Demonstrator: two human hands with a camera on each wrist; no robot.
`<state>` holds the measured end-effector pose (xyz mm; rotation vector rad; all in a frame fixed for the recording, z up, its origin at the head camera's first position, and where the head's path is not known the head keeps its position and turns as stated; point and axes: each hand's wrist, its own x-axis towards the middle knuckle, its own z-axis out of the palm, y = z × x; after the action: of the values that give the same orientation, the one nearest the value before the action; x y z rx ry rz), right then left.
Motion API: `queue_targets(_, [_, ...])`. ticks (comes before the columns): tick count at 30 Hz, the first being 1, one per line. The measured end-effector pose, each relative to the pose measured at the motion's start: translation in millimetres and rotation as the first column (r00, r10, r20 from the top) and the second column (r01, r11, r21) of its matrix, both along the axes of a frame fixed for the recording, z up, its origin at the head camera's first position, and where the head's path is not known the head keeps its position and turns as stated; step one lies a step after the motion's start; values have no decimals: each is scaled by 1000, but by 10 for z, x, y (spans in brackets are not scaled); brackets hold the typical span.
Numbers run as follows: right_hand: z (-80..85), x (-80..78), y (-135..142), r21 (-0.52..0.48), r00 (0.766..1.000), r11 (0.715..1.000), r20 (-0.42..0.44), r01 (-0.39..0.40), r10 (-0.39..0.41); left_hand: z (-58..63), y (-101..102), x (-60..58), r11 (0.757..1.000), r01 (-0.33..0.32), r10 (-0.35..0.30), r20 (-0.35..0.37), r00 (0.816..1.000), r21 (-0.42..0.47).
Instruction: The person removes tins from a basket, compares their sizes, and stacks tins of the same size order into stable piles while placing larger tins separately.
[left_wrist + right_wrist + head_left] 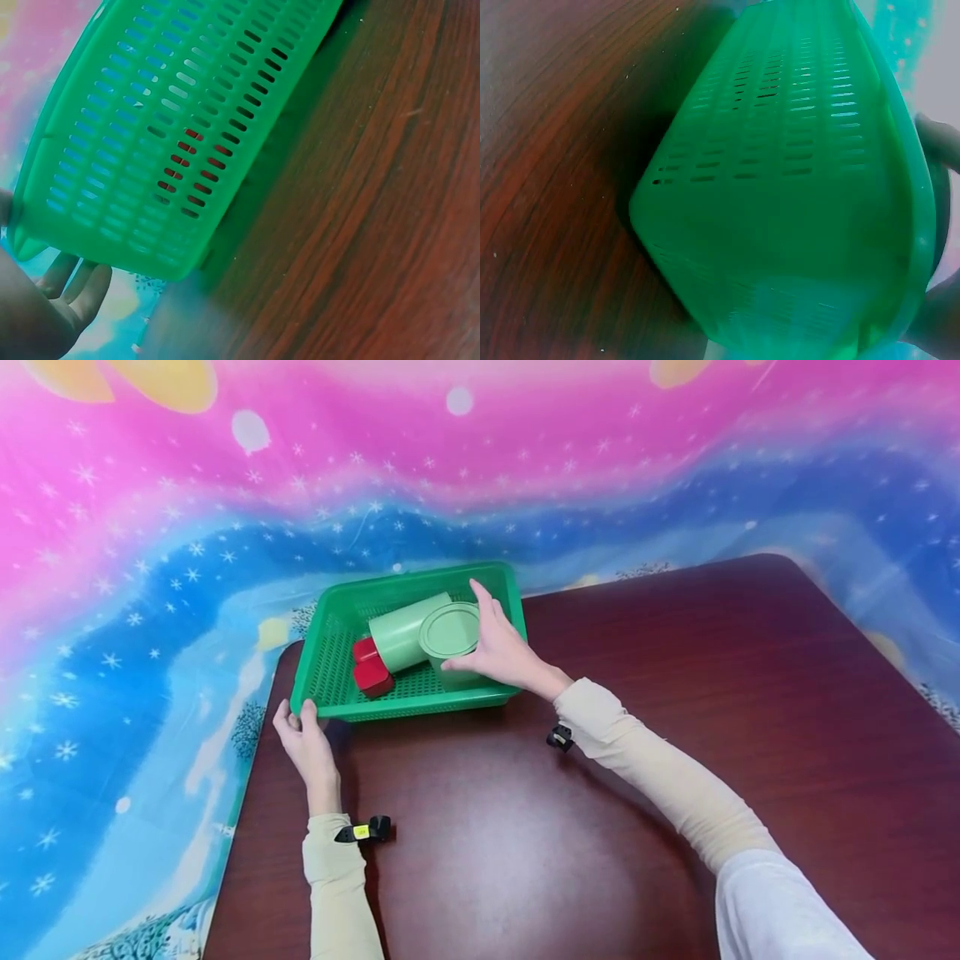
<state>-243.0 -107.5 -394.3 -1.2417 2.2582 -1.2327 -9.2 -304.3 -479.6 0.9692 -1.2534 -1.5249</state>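
Note:
A green plastic basket [408, 703] with slotted walls stands at the table's far left. My left hand [306, 750] pinches its near left corner, and in the left wrist view the fingers [88, 294] curl below the rim. Inside, a pale green cylinder [408, 631] lies on its side beside two red blocks [373, 677]. Next to it a pale green lidded canister [452, 631] stands roughly upright at the basket's right side. My right hand [506, 647] holds this canister, thumb on the near side and fingers at the far side. In the right wrist view the basket wall hides the canister's body.
The dark brown wooden table [675, 677] reaches right and toward me. Behind it and on the left hangs a pink and blue patterned cloth [360, 468]. Black straps with small devices [367, 831] sit on both wrists.

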Motion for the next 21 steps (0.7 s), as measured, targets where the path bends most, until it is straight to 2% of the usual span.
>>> queue_targets(8, [291,-48,39,-135,992,984,68,118,-110,-14,-22,2,1000,15,-15,-56,998,-6])
queue_targets(14, [515,-119,194,-167,990,978,79,128,-116,-18,-17,-4,1000,7,-8,-74,997,-23])
queue_targets(21, [632,-214,399,-205,986,966,83,160,-146,-22,-7,-5,1000,6,-7,-70,997,-24])
